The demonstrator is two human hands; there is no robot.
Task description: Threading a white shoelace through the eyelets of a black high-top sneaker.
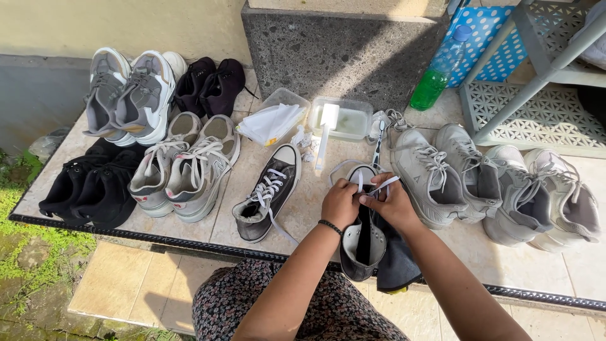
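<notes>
Tiled ledge [303,208] of shoes; both hands, left hand [339,203] and right hand [392,203], pinching white lace [382,185] over black sneaker [362,243]

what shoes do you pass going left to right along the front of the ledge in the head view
black shoes → grey-and-white sneakers → black high-top with white laces → black high-top under both hands → pale grey sneakers → off-white sneakers

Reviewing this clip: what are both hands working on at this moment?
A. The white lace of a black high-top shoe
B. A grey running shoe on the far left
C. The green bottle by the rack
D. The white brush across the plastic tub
A: the left hand and the right hand pinch the white lace over the black high-top shoe at the tiled ledge's edge.
</notes>
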